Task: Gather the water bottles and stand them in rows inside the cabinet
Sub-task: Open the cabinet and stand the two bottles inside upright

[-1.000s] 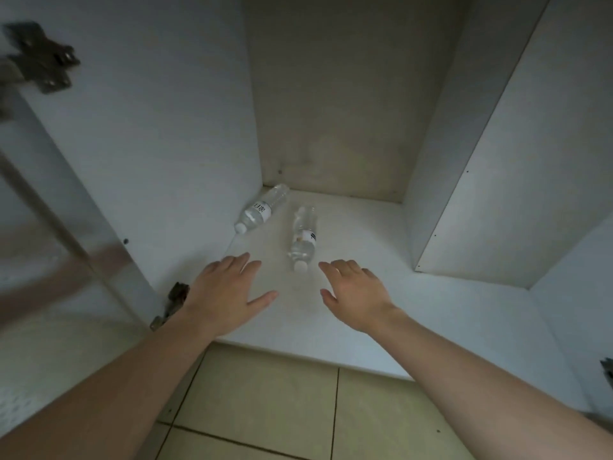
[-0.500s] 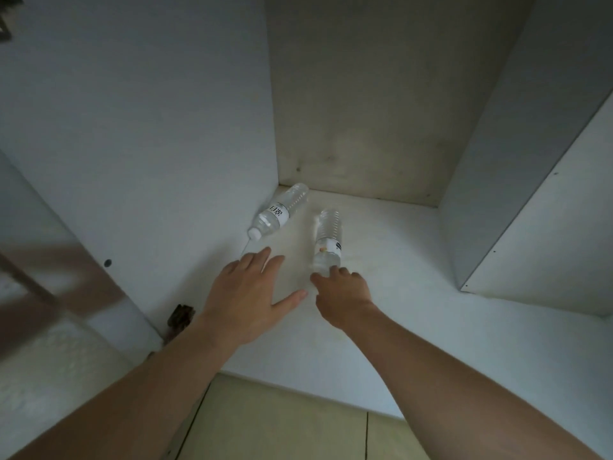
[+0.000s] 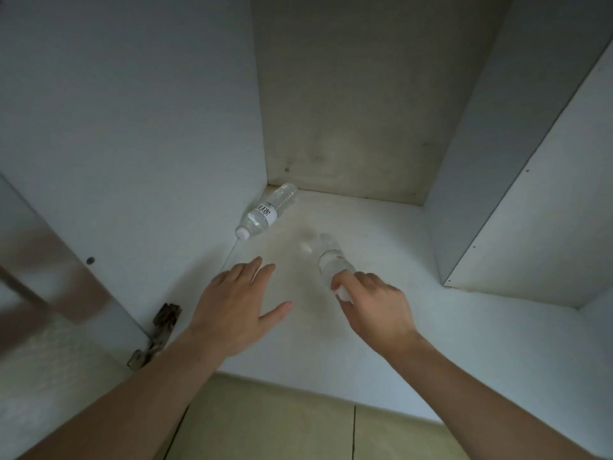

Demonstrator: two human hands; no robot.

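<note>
While a person reaches into a white laminate cabinet [image 3: 431, 293], the right hand [image 3: 374, 310] curls its fingers round the capped neck of a clear plastic water bottle [image 3: 331, 263], which tilts up off the smooth shelf floor and shows blurred. Fingers straight and thumb spread, the left hand [image 3: 232, 307] hovers palm down just beside it, holding nothing. A second clear bottle [image 3: 267, 212], white-capped and white-labelled, lies on its side against the left wall near the stained back corner. A metal hinge [image 3: 157, 333] sits at the door edge.
</note>
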